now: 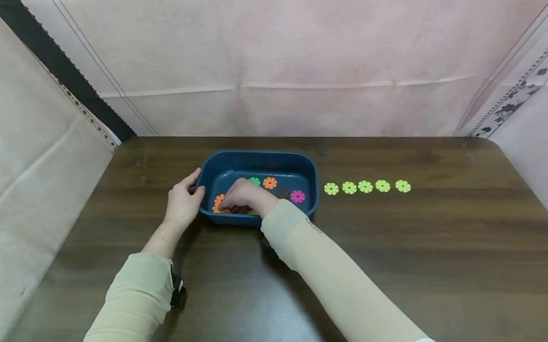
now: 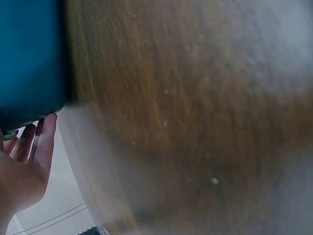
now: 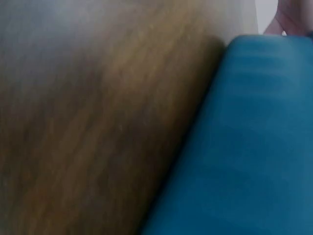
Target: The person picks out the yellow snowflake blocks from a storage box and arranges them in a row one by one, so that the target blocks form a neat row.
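A dark blue plastic tub [image 1: 271,154] stands on the table with several flower-shaped discs in it. My left hand [image 1: 183,206] grips the tub's left end, thumb at the rim; in the left wrist view its fingers [image 2: 46,139] lie against the outside. My right hand [image 1: 248,195] reaches into the tub over the front wall, fingers bent down beside the orange discs [image 1: 217,202]. Its palm side is hidden, so whether it pinches a disc does not show. Another orange disc [image 1: 270,182], a green disc [image 1: 254,181] and a magenta disc [image 1: 297,196] lie on the tub floor.
Several yellow-green flower discs lie in a row right of the tub, from the nearest disc [image 1: 331,188] to the farthest disc [image 1: 403,186]. The brown wooden table [image 1: 450,263] ends at pale cloth walls [image 1: 288,46] behind and on both sides.
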Demonstrator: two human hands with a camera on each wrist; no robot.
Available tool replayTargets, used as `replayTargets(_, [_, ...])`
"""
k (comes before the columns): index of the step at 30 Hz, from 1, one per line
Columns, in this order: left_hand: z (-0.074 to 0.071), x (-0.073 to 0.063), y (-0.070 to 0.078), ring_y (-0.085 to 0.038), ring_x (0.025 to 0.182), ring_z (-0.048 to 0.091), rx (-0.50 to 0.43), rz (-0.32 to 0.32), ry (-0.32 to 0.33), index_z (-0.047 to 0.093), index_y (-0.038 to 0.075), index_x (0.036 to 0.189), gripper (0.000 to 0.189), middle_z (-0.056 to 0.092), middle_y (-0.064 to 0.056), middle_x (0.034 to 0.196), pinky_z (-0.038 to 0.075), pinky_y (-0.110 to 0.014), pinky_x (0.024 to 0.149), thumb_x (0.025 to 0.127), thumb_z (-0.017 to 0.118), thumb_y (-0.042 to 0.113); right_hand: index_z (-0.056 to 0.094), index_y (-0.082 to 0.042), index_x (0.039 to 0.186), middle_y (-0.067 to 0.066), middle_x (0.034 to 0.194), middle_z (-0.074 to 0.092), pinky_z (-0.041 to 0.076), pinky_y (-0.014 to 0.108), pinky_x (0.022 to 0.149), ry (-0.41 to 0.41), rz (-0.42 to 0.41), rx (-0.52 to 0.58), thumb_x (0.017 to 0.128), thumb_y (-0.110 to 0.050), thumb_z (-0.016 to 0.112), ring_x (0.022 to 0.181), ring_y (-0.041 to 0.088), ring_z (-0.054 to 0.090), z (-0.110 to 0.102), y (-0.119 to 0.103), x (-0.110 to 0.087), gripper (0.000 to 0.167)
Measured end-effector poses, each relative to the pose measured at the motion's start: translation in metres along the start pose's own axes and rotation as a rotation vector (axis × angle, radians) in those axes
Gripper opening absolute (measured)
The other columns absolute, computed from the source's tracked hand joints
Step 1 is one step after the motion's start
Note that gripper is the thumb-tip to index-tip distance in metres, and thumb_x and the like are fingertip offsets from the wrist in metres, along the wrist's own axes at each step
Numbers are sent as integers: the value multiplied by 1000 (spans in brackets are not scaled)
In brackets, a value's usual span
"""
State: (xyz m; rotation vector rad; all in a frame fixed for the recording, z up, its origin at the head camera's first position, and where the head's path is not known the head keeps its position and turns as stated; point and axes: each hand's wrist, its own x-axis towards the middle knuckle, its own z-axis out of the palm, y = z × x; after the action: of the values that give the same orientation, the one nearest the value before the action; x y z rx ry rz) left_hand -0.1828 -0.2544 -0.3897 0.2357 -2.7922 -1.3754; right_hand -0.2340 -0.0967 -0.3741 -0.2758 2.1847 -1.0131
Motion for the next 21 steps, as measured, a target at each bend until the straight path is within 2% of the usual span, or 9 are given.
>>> replayTargets(2, [0, 0, 0, -36, 123, 48, -3, 4, 5, 31, 11, 147, 50, 43, -23, 141, 47, -49, 97, 98, 42, 15, 75, -7, 87, 3, 84, 68, 52, 26, 67, -2, 0, -48, 85, -24, 68, 74, 14, 60, 3, 0, 2, 18])
replayTargets(5, [0, -1, 0, -36, 123, 47, -6, 2, 0, 30, 11, 147, 50, 42, -23, 142, 46, -49, 97, 99, 42, 15, 75, -8, 87, 3, 85, 68, 50, 26, 67, -7, -1, -102, 87, -24, 66, 74, 15, 58, 5, -2, 5, 19])
replayTargets(9, [0, -1, -1, -36, 124, 47, -8, -4, -7, 30, 13, 147, 50, 41, -21, 143, 45, -49, 99, 99, 43, 16, 72, -7, 99, 7, 103, 67, 50, 28, 80, -1, -23, -173, 91, -23, 61, 82, 15, 55, 8, -5, 5, 22])
replayTargets(11, [0, -1, -1, -36, 123, 47, -6, -5, -7, 30, 13, 147, 50, 41, -21, 144, 45, -49, 99, 99, 43, 16, 71, -6, 102, 8, 107, 65, 49, 29, 84, 11, -37, -196, 92, -22, 58, 85, 16, 54, 11, -6, 4, 23])
replayTargets(17, [-1, -1, 0, -35, 121, 49, -2, 2, 3, 31, 12, 147, 50, 43, -22, 141, 48, -49, 95, 98, 43, 15, 67, -7, 101, 5, 92, 62, 47, 28, 72, 106, -40, -281, 94, -21, 55, 80, 18, 54, 20, -9, 1, 20])
replayTargets(21, [-1, -1, 1, -36, 119, 49, 0, 8, 6, 31, 11, 146, 50, 43, -22, 141, 49, -48, 92, 98, 42, 14, 63, -9, 108, 3, 93, 62, 49, 31, 77, 174, -7, -308, 94, -21, 53, 81, 17, 55, 24, -11, 2, 21])
